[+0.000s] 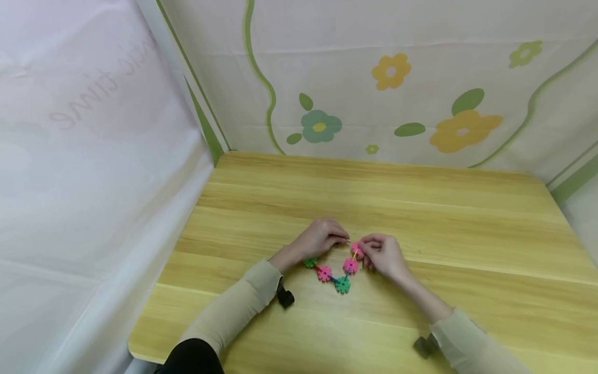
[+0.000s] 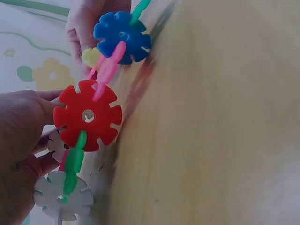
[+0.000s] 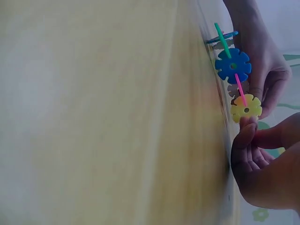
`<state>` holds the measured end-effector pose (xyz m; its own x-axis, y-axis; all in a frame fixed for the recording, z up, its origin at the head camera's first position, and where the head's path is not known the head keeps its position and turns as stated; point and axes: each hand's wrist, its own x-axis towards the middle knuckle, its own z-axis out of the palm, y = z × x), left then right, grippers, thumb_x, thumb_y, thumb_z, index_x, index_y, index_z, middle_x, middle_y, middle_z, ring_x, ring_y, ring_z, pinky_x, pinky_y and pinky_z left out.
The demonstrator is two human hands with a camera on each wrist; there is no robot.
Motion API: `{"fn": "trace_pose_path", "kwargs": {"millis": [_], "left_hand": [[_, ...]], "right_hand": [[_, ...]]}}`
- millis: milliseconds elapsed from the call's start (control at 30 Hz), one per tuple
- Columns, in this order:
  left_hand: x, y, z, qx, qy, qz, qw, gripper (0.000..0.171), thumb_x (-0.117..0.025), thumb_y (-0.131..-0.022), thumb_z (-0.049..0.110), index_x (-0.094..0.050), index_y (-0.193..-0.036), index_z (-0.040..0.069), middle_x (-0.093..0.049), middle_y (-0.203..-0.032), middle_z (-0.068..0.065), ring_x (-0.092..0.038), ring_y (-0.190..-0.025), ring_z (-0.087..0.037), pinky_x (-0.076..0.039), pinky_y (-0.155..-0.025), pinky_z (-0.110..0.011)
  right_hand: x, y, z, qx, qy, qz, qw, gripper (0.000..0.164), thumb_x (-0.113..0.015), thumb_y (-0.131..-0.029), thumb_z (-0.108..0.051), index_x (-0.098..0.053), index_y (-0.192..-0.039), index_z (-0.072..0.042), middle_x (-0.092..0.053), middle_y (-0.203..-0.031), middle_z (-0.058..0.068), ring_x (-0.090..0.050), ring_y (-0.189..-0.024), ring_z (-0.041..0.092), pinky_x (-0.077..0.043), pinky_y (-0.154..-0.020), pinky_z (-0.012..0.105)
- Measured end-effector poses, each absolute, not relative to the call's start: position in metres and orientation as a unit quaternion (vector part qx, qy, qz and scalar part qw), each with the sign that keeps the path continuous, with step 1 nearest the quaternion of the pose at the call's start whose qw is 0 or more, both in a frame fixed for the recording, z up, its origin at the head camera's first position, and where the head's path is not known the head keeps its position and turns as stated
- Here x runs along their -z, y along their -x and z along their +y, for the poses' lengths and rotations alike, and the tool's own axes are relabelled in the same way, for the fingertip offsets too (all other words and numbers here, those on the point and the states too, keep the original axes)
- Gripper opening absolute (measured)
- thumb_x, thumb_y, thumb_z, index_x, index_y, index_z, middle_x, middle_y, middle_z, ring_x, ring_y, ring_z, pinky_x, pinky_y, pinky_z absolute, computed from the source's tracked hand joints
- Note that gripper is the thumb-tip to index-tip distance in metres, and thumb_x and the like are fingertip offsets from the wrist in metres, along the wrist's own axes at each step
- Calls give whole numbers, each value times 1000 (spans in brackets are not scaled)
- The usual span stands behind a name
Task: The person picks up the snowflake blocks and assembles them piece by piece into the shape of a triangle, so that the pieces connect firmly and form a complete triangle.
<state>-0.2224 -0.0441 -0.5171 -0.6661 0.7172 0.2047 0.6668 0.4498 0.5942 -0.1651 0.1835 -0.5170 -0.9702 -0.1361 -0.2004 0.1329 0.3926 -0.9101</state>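
A chain of notched snowflake discs lies in a curve between both hands, with green discs and pink discs in the head view. My left hand pinches a small pale piece at the chain's far end. My right hand pinches the pink disc beside it. Colours differ in the wrist views. The left wrist view has a red disc before the left fingers, between a blue disc and a white disc. In the right wrist view, the right fingers grip a yellow disc.
The hands work over a wooden table with rounded corners. Behind it hangs a white cloth printed with flowers, and another cloth hangs at the left. Dark wrist-camera mounts sit by both sleeves.
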Motion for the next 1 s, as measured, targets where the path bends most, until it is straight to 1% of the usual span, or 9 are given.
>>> {"fn": "trace_pose_path", "kwargs": {"millis": [167, 300, 467, 667, 1000], "left_hand": [[517, 221, -43, -337, -426, 839, 23, 16, -74, -105, 9, -85, -115, 6, -85, -113, -8, -78, -109, -21, -63, -103, -36], [518, 220, -43, -336, -426, 840, 26, 16, -74, -104, 9, -86, -115, 7, -85, -112, -7, -78, -108, -20, -63, -103, -33], [517, 218, -43, -336, -421, 842, 29, 16, -74, -105, 9, -86, -115, 7, -85, -112, -7, -77, -108, -20, -63, -102, -34], [518, 217, -43, -330, -422, 844, 26, 16, -74, -105, 9, -86, -115, 8, -85, -110, -6, -77, -107, -19, -63, -101, -30], [520, 214, -46, -347, -428, 835, 5, 15, -75, -104, 8, -86, -114, 6, -85, -108, -7, -77, -104, -20, -64, -98, -32]], "right_hand": [[517, 166, 184, 559, -9, 820, 122, 21, -66, -109, -4, -71, -118, 14, -80, -80, 12, -67, -57, 12, -57, -50, 27], [517, 167, 185, 558, -4, 820, 127, 21, -66, -108, -4, -71, -117, 15, -80, -79, 11, -67, -57, 12, -57, -50, 27], [517, 168, 185, 560, -2, 819, 128, 22, -66, -108, -4, -71, -117, 16, -79, -78, 10, -66, -56, 11, -56, -49, 26], [518, 167, 186, 562, -7, 817, 132, 22, -67, -108, -4, -71, -118, 15, -79, -77, 9, -66, -57, 11, -56, -49, 26], [519, 168, 187, 563, -1, 815, 137, 23, -68, -108, -6, -71, -119, 15, -79, -78, 8, -68, -58, 11, -58, -51, 26]]}}
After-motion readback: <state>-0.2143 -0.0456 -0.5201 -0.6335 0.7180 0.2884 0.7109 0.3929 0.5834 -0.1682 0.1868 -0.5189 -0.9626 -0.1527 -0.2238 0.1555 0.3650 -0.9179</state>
